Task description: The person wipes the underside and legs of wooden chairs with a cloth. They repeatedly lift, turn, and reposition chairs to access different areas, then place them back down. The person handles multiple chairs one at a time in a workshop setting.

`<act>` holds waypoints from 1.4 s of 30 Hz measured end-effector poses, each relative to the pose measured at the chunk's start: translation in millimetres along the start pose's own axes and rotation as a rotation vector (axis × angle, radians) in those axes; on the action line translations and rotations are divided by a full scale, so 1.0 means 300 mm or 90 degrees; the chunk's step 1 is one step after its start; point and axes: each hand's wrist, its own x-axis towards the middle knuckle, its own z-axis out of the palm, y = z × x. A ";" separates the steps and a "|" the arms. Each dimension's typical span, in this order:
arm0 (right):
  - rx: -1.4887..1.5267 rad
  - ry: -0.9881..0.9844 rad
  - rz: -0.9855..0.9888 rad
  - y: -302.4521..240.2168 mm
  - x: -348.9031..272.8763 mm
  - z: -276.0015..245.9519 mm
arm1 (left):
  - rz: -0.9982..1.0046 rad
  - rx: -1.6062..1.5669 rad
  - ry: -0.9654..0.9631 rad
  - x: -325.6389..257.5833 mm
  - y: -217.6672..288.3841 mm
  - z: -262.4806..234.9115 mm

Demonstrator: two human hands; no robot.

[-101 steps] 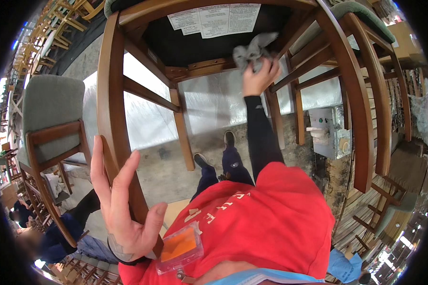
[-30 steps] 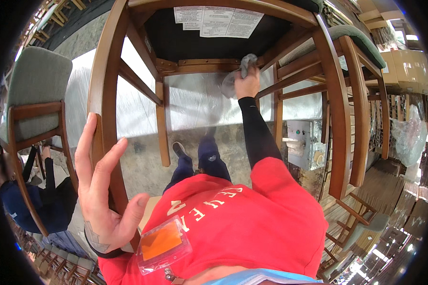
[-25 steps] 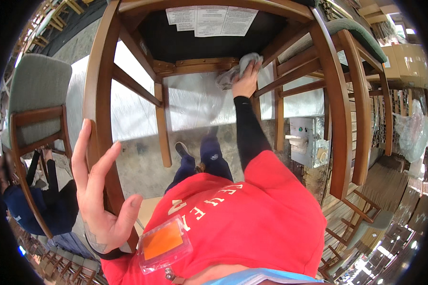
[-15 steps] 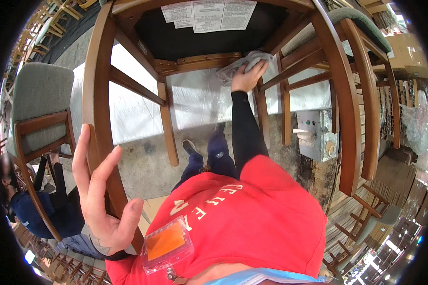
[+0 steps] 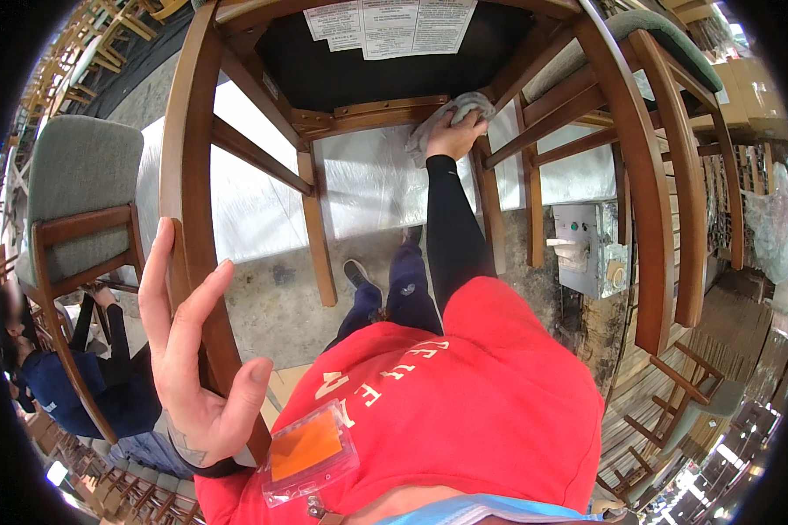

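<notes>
Before me a brown wooden chair [image 5: 188, 166] stands tipped so its black underside [image 5: 385, 79] shows, with white paper labels [image 5: 398, 26] on it. At the far right corner of the seat frame, my right hand [image 5: 453, 136] presses a crumpled grey-white cloth [image 5: 423, 133] against the wood, fingers closed over it. My left hand [image 5: 197, 359] is by the chair's left leg, fingers spread and the thumb apart, with the palm side near the wood. Whether that palm touches the leg I cannot tell.
A grey upholstered chair [image 5: 83, 175] stands at left, with a person in dark blue [image 5: 96, 385] behind it. More chair legs [image 5: 678, 175] rise close on the right, beside a grey metal control box [image 5: 582, 249]. A table under clear plastic sheeting [image 5: 376, 179] lies beyond the chair.
My right hand and the cloth have shifted slightly left along the seat frame's corner, and the hand has turned. The view has shifted a little; my left hand stays by the leg.
</notes>
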 end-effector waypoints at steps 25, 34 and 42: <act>-0.109 -0.478 -0.291 -0.234 -0.384 0.121 | -0.003 0.020 0.010 0.005 0.005 -0.005; -0.106 -0.396 -0.272 -0.030 -0.001 -0.040 | -0.010 -0.023 -0.003 0.002 0.012 -0.013; -0.180 -0.510 -0.368 -0.198 -0.366 0.158 | 0.011 -0.026 -0.019 0.034 -0.009 -0.010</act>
